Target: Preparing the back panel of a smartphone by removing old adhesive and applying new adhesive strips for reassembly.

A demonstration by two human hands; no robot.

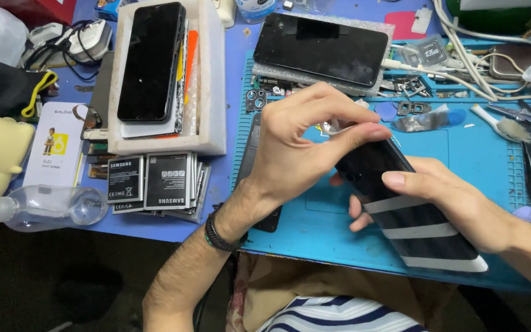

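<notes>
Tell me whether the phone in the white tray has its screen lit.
No. The phone lying in the white tray shows a plain black, unlit screen.

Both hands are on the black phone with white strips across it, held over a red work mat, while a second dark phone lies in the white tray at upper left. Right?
Not quite: the head view shows the work mat is blue, not red. Both the left hand and right hand do hold the black phone with white strips, and a second dark phone lies in the white tray.
</notes>
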